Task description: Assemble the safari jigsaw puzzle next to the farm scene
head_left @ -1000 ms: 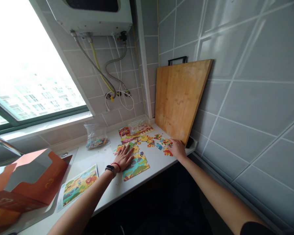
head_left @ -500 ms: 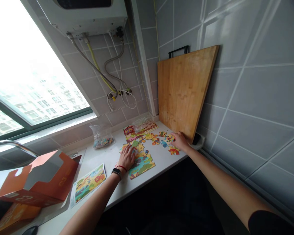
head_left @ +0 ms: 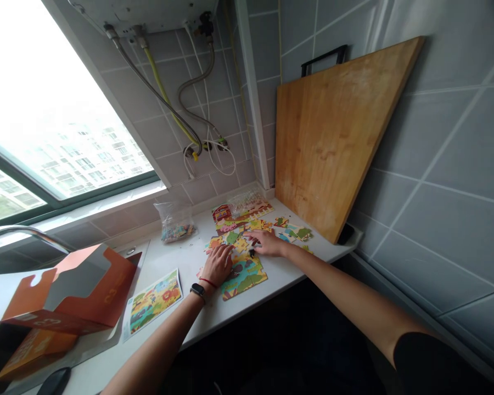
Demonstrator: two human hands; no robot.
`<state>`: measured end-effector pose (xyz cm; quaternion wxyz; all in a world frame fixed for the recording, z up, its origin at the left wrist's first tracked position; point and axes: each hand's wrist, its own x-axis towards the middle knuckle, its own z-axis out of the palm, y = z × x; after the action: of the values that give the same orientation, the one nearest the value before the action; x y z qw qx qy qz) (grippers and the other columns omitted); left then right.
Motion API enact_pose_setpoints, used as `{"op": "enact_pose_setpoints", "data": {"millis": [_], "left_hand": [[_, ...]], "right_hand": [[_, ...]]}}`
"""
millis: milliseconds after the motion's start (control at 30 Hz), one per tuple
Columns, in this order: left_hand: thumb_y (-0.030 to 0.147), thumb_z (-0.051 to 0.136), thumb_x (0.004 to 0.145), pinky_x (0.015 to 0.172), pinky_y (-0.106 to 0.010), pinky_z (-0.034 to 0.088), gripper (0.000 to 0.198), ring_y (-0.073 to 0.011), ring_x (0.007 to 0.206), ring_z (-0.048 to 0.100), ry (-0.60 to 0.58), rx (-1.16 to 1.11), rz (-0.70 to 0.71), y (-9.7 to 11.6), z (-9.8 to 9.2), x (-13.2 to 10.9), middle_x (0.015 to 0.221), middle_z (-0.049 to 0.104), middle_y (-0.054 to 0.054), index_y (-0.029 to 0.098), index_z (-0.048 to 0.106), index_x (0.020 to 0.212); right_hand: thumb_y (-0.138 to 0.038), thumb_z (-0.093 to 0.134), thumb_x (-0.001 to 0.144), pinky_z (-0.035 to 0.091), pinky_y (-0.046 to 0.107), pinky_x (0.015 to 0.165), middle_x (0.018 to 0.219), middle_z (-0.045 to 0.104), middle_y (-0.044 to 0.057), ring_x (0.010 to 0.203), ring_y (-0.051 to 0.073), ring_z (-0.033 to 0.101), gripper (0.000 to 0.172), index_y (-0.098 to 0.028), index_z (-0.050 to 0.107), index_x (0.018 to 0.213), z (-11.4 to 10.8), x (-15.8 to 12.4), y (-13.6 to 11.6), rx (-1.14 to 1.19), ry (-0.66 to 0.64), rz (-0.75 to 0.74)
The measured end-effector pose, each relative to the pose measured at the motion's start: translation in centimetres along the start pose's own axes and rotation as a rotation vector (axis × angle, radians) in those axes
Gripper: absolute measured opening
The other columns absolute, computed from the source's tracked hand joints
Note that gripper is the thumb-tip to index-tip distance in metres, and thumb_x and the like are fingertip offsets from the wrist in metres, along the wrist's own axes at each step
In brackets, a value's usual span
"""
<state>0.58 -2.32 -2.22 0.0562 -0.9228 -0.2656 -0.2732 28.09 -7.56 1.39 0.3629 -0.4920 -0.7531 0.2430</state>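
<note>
A colourful cartoon jigsaw puzzle (head_left: 243,276) lies in loose sections on the white counter (head_left: 177,285). My left hand (head_left: 218,265) rests flat on its middle with the fingers spread. My right hand (head_left: 265,243) reaches in from the right, its fingertips on the pieces just above my left hand. Whether those fingers pinch a piece is hidden. Loose pieces (head_left: 300,233) lie to the right, partly behind my right forearm. A dark-edged piece (head_left: 252,252) sits just under my right fingers.
A bamboo cutting board (head_left: 333,137) leans on the tiled wall at right. A bag of pieces (head_left: 176,226) and a clear plastic sleeve (head_left: 251,202) lie at the back. A picture card (head_left: 154,300) and an orange box (head_left: 69,291) are at left, beside a faucet (head_left: 24,233).
My right hand has moved left from the loose pieces to the puzzle's middle, near my left hand. The view has tilted and shifted, so the counter sits lower and closer.
</note>
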Motion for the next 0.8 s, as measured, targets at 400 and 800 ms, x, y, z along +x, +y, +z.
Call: {"op": "enact_pose_setpoints", "data": {"millis": [400, 800], "left_hand": [[0.014, 0.047, 0.103, 0.087, -0.040, 0.059, 0.021, -0.0248, 0.098, 0.067, -0.058, -0.102, 0.023, 0.7, -0.6, 0.6, 0.108, 0.073, -0.009, 0.021, 0.066, 0.112], [0.019, 0.045, 0.102, 0.107, -0.049, 0.055, 0.040, -0.0304, 0.131, 0.061, -0.282, -0.126, 0.173, -0.2, -1.0, 0.7, 0.141, 0.066, -0.014, 0.023, 0.065, 0.136]], "right_hand": [[-0.033, 0.049, 0.102, 0.061, 0.038, 0.085, 0.104, 0.078, 0.010, 0.088, 0.022, 0.075, 0.031, -0.019, 0.076, 0.107, 2.8, 3.1, 3.1, 0.286, 0.176, 0.130], [-0.082, 0.048, 0.093, 0.058, 0.030, 0.062, 0.069, 0.068, 0.003, 0.061, 0.017, 0.065, 0.065, -0.021, 0.066, 0.081, 1.4, 1.9, 2.5, 0.576, 0.560, 0.232]]}}
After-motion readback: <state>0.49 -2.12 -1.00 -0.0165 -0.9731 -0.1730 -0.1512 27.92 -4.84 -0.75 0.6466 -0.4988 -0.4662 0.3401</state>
